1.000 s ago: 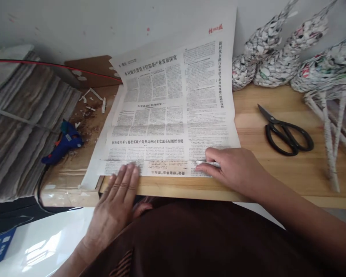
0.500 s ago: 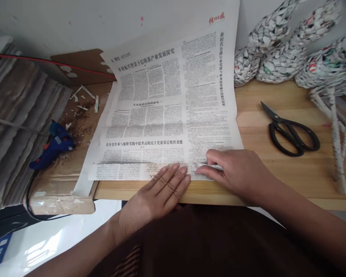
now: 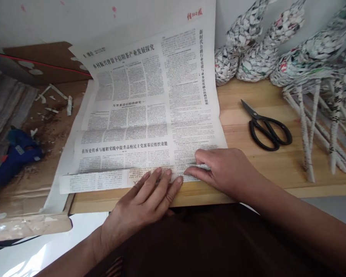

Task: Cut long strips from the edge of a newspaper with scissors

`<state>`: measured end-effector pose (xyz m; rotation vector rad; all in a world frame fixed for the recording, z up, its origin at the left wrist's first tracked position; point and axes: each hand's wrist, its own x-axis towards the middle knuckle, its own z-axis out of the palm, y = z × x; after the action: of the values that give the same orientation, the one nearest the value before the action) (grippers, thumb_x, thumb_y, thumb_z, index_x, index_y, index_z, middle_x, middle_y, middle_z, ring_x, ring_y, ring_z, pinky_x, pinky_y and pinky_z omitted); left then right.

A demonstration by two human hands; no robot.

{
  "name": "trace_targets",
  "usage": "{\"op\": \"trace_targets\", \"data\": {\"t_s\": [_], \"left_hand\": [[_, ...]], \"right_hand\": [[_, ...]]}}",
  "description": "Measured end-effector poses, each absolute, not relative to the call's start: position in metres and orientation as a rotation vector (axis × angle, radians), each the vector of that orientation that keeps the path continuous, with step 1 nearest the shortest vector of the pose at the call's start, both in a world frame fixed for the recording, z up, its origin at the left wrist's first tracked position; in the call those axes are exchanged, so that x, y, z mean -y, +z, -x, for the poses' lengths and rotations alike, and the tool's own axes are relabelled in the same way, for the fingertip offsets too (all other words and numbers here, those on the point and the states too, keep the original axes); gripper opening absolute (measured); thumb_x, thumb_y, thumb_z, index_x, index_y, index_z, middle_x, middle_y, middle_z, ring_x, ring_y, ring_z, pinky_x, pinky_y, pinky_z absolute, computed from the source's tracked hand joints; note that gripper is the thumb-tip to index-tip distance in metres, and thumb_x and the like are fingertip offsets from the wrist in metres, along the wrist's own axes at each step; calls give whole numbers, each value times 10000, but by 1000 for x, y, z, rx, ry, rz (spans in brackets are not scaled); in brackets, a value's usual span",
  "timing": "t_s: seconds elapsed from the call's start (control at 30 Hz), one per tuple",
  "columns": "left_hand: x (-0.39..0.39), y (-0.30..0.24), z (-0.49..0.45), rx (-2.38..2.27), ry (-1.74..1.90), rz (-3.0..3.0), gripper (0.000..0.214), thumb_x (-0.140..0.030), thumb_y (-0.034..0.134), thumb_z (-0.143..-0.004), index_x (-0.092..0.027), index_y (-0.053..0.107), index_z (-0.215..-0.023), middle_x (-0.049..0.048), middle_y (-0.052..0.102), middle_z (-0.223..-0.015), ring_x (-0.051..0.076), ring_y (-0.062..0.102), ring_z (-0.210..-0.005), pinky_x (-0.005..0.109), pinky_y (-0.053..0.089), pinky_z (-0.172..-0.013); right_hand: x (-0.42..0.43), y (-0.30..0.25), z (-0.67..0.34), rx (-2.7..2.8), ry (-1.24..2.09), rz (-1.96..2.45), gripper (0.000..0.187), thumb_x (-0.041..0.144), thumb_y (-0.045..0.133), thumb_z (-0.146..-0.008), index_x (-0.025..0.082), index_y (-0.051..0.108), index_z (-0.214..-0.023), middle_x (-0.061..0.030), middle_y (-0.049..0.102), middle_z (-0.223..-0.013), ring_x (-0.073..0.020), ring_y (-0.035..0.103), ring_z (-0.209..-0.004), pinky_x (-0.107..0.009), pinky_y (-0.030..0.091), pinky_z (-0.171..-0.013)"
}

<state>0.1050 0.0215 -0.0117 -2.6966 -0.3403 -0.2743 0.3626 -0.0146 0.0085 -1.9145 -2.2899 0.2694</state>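
A newspaper sheet (image 3: 127, 111) lies over the wooden table, its top part leaning up against the wall. Along the edge nearest me, a narrow strip is folded over, and the fold runs nearly the whole width. Flat on this strip rests my left hand (image 3: 144, 200), fingers stretched out and slightly apart. To its right, my right hand (image 3: 225, 169) pinches the folded edge between thumb and curled fingers. Black-handled scissors (image 3: 269, 129) lie on the table to the right of the sheet, apart from both hands.
Woven paper pieces (image 3: 256, 57) stand along the wall at the back right, with rolled paper sticks (image 3: 307, 134) before them. A blue glue gun (image 3: 17, 154) rests on cardboard (image 3: 20, 207) at left, near paper scraps (image 3: 69, 104) and a newspaper stack (image 3: 5, 104).
The view has swung to the right, so things sit further left in it. My left hand's fingers have spread a little on the strip. My right hand keeps its pinch on the edge.
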Motion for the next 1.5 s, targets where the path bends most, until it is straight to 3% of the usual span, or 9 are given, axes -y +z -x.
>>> {"op": "trace_targets", "data": {"t_s": [0.13,0.23,0.4,0.53,0.83,1.07,1.37,1.5], "left_hand": [[-22,-12,-105,343,-284,2706,654,-593,492,-927,-175,521,-1429,67,616,-1385,238,552,-1261,317,439,-1086],[-23,-12,-105,346,-213,2740,676,-593,491,-928,-174,482,-1458,77,513,-1496,264,515,-1319,339,427,-1107],[-24,-10,-105,330,-88,2823,607,-409,534,-958,-176,405,-1504,74,331,-1612,324,378,-1432,382,454,-1098],[-22,-7,-105,405,-83,2844,631,-296,551,-951,-287,325,-1541,36,325,-1616,320,346,-1449,376,499,-1042],[-17,-10,-106,475,-102,2873,641,-259,561,-944,-312,328,-1539,22,332,-1611,321,335,-1452,398,493,-1055],[-19,-10,-108,463,-104,2866,651,-473,542,-941,-296,346,-1535,26,350,-1603,340,352,-1443,386,525,-1005],[-18,-13,-111,470,-153,2865,696,-565,516,-924,-286,345,-1538,49,394,-1578,359,390,-1419,431,494,-1031],[-15,-12,-112,477,-176,2821,705,-601,509,-912,-286,370,-1528,47,414,-1566,354,416,-1404,407,521,-977]], "right_hand": [[16,8,-368,2264,258,1959,384,541,589,-925,194,571,-759,-5,689,-669,-184,621,-619,-277,194,-532],[18,8,-371,2248,241,1972,401,561,583,-923,193,578,-762,-8,695,-673,-184,619,-616,-280,186,-532],[17,9,-373,2255,285,1979,445,602,550,-926,192,579,-758,-8,695,-682,-172,608,-616,-282,177,-531],[15,12,-372,2273,345,1981,455,603,527,-939,188,575,-757,-8,687,-682,-169,603,-635,-280,177,-535],[12,18,-371,2301,438,2015,439,581,533,-945,183,578,-764,-17,688,-722,-175,605,-657,-286,173,-544],[12,17,-371,2287,405,2016,454,600,523,-941,183,590,-776,-18,694,-724,-175,606,-649,-284,155,-542],[22,7,-373,2177,226,2061,531,685,501,-906,177,600,-789,-39,711,-735,-181,604,-634,-290,174,-547],[28,6,-375,2099,203,2122,479,640,520,-924,180,583,-806,-33,698,-729,-172,589,-614,-291,184,-546]]}}
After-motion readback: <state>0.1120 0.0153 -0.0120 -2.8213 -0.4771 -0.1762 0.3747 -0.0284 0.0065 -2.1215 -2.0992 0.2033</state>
